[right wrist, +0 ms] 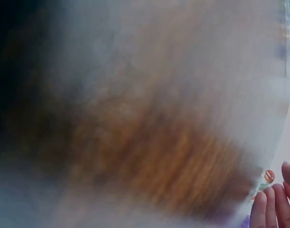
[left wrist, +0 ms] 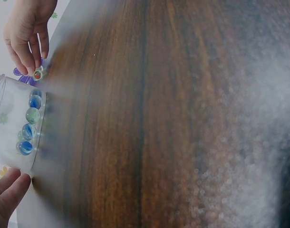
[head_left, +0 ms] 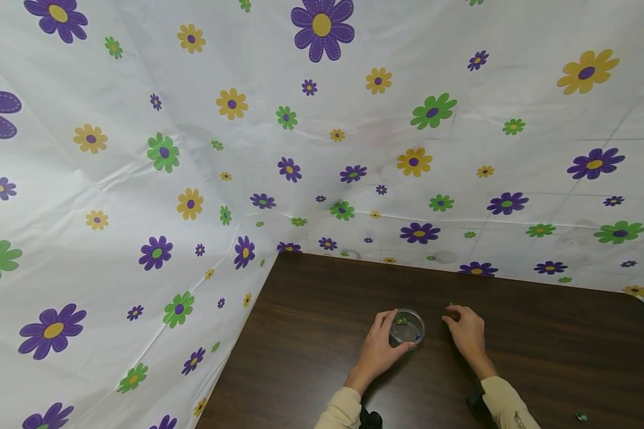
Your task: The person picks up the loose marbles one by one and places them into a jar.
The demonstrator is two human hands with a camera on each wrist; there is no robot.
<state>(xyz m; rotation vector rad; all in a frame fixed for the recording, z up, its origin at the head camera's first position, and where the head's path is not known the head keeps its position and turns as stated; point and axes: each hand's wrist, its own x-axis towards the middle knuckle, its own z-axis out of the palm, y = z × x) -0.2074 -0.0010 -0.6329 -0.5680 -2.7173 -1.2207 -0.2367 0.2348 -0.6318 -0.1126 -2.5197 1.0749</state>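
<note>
A clear round plastic container (head_left: 408, 326) stands on the table, its rim up. My left hand (head_left: 378, 347) grips its sides between thumb and fingers. Several blue and green marbles (left wrist: 32, 115) lie at its bottom in the left wrist view. To the right, my right hand (head_left: 467, 332) reaches down to the table with fingers bent and thumb apart from them. Just at its fingertips lies an orange-streaked marble (right wrist: 269, 176), with something greenish beside it. That spot shows as a small green marble (head_left: 451, 305) in the head view. No firm pinch is visible.
Another green marble (head_left: 581, 416) lies near the front right of the dark wooden table (head_left: 311, 298). A white cloth with printed flowers (head_left: 322, 137) hangs along the table's left and back edges. Haze blurs much of the right wrist view.
</note>
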